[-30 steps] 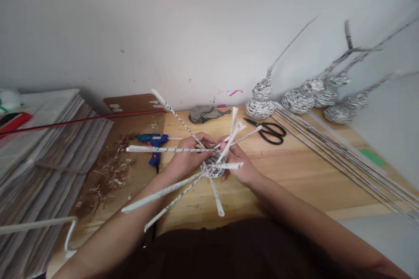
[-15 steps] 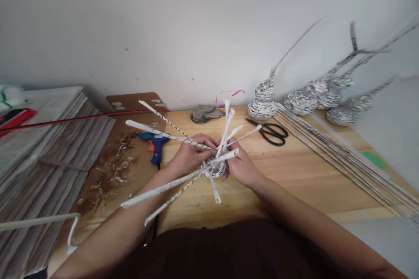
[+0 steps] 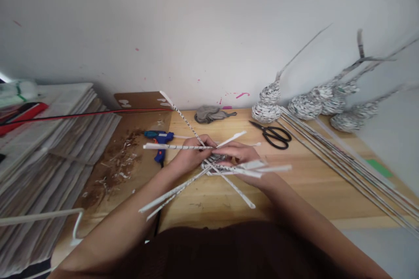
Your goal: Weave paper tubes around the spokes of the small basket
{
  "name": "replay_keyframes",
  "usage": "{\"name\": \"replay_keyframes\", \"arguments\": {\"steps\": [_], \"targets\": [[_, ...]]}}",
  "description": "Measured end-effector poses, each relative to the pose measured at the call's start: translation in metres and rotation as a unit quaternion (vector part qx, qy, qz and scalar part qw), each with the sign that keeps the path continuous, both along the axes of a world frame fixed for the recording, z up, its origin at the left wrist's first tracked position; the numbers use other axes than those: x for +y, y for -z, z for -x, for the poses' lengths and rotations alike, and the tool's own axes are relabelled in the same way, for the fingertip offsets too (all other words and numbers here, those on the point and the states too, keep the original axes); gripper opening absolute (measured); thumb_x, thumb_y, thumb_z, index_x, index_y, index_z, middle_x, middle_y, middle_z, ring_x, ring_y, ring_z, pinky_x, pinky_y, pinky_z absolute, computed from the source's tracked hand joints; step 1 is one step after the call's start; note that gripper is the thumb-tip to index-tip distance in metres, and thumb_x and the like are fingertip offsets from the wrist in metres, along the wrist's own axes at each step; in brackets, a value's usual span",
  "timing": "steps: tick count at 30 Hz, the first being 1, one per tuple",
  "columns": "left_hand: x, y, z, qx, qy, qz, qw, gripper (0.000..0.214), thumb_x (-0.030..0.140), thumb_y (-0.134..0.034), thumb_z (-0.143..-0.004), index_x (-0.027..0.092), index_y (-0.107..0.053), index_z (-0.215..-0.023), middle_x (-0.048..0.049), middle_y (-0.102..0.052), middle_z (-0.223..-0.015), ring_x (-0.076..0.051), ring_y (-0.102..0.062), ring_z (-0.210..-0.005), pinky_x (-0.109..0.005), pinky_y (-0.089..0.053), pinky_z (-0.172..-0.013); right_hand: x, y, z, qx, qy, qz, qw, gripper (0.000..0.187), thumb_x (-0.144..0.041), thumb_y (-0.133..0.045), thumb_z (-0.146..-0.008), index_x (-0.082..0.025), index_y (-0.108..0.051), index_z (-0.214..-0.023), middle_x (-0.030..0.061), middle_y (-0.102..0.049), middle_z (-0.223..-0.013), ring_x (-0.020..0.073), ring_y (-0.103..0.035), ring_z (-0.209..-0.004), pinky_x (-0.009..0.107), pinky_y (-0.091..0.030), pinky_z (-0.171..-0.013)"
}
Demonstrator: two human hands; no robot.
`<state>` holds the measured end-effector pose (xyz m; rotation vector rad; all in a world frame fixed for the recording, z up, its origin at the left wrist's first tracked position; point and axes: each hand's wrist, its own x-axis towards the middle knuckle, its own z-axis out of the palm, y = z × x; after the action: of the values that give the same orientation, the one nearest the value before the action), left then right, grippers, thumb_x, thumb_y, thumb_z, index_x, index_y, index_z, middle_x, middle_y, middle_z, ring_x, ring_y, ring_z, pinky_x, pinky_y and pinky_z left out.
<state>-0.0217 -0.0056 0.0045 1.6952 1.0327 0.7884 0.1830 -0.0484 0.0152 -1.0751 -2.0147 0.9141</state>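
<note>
Where both hands [image 3: 191, 154] [image 3: 244, 155] meet, the paper weave [image 3: 212, 166] (spoked) lies between.

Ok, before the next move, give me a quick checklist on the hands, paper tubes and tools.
1. Left hand holding the woven piece: ok, at its left edge.
2. Right hand at the woven piece: ok, though how firmly it holds is cannot tell.
3. Paper tubes evenly fanned: not ok, several bunch across the right hand.
4. Scissors apart from the hands: ok, lying on the table beyond the right hand.
5. Glue gun switched off: cannot tell.
6. Spare tubes on the table: ok, lying at the right.
</note>
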Motion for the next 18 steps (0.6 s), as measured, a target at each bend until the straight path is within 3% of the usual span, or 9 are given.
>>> {"name": "replay_keyframes", "arguments": {"steps": [4, 9, 13, 18], "targets": [[0.001, 0.0, 0.0, 0.006, 0.006, 0.01, 1.0, 0.011, 0.026, -0.065, -0.08, 0.015, -0.068, -0.083, -0.0039, -0.07, -0.077, -0.015, -0.062, -0.068, -0.025, -0.049, -0.063, 0.001, -0.001, 0.001, -0.038, -0.059, -0.022, 0.997, 0.017, -0.028, -0.067, -0.088, -0.025, -0.075, -0.102, 0.008, -0.068, -0.111, 0.0223, -0.064, -0.105, 0.038, -0.051, -0.094], [0.002, 0.0, -0.001, -0.03, 0.0, 0.033, 0.999, 0.009, 0.024, -0.069, -0.076, 0.015, -0.067, -0.078, -0.0026, -0.069, -0.073, -0.014, -0.06, -0.064, -0.024, -0.048, -0.06, -0.002, -0.003, 0.002, 0.012, -0.039, -0.033, 0.999, 0.009, -0.033, -0.068, -0.087, -0.026, -0.072, -0.091, 0.006, -0.07, -0.1, 0.0234, -0.065, -0.099, 0.039, -0.053, -0.089], [0.003, 0.001, -0.003, -0.075, -0.032, 0.062, 0.995, 0.016, 0.026, -0.077, -0.07, 0.015, -0.066, -0.075, -0.0002, -0.066, -0.066, -0.012, -0.057, -0.058, -0.023, -0.045, -0.055, -0.007, -0.008, 0.004, 0.112, 0.063, 0.002, 0.992, 0.015, -0.037, -0.064, -0.091, -0.024, -0.072, -0.089, 0.0068, -0.072, -0.096, 0.0235, -0.068, -0.091, 0.039, -0.055, -0.083], [0.003, 0.002, -0.005, -0.138, -0.065, 0.087, 0.984, 0.027, 0.033, -0.084, -0.065, 0.016, -0.066, -0.077, -0.0008, -0.068, -0.069, -0.015, -0.061, -0.06, -0.027, -0.05, -0.058, -0.011, -0.01, 0.011, 0.205, 0.223, 0.001, 0.953, 0.014, -0.035, -0.059, -0.093, -0.022, -0.062, -0.098, 0.0051, -0.069, -0.09, 0.0175, -0.067, -0.072, 0.032, -0.056, -0.066]]}}
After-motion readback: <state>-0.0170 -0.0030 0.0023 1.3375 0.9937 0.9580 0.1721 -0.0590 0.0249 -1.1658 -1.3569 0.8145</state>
